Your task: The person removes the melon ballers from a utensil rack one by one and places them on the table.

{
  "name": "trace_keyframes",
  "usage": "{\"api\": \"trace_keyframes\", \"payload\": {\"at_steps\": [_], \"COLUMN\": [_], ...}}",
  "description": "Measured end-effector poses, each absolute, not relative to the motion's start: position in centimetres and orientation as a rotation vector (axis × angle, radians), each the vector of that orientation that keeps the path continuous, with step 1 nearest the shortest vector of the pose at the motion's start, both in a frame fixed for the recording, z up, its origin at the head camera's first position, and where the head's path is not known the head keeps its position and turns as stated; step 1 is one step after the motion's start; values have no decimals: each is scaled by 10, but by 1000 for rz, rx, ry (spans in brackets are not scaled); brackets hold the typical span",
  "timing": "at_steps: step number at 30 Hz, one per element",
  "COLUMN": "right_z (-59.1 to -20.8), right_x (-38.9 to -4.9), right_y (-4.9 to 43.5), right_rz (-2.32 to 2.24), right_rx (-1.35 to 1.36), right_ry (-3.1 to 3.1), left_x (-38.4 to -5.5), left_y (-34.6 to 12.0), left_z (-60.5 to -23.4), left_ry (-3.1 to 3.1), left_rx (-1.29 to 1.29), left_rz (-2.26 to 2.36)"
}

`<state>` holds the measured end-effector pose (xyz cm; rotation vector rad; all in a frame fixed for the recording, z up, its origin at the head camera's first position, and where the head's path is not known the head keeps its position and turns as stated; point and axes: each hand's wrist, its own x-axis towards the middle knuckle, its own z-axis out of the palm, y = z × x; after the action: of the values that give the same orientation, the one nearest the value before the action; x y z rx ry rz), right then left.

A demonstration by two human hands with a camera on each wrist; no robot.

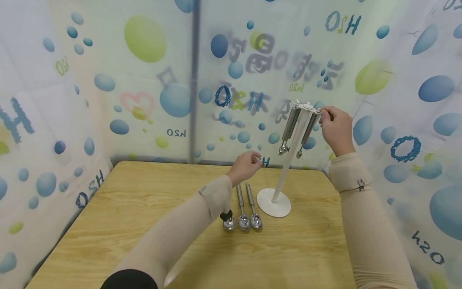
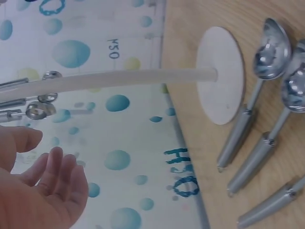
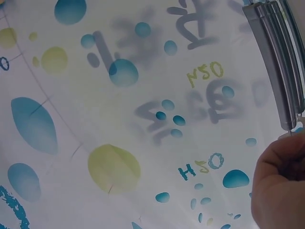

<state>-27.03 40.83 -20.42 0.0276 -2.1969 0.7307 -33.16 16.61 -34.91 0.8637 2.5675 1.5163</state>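
Observation:
A white stand (image 1: 285,172) with a round base and a hooked top stands upright on the table. Several metal utensils with grey cylinder handles (image 1: 290,123) and small shiny bowl ends hang from it. My right hand (image 1: 335,128) pinches the right edge of the stand's hooked top (image 1: 306,106), beside a hanging handle; the exact contact is partly hidden by the fingers. Left of the pole, my left hand (image 1: 245,166) hovers with loosely curled fingers and nothing in them. Under it lie three metal scoops (image 1: 244,222), side by side, bowls toward me; my left sleeve partly covers one.
The wooden table (image 1: 173,192) carries the stand's white base (image 2: 220,76) at its far right part. Behind it hangs a curtain (image 1: 151,88) printed with blue and green dots. More of this curtain comes close on the right side.

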Motion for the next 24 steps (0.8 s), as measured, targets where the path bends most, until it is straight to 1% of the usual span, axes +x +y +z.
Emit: {"api": "trace_keyframes", "payload": {"at_steps": [12, 19, 24], "right_z": [-201, -199, -198], "right_x": [-278, -283, -290], "right_y": [415, 420, 420], "right_rz": [913, 985, 1085], "right_rx": [1, -2, 50], "right_ry": [-2246, -2269, -2255], "left_x": [-341, -340, -340], "left_y": [177, 185, 194], "left_z": [-311, -295, -289], "left_ry": [2442, 2367, 2332], "left_rx": [1027, 987, 976], "left_rz": [1699, 1812, 1894]}}
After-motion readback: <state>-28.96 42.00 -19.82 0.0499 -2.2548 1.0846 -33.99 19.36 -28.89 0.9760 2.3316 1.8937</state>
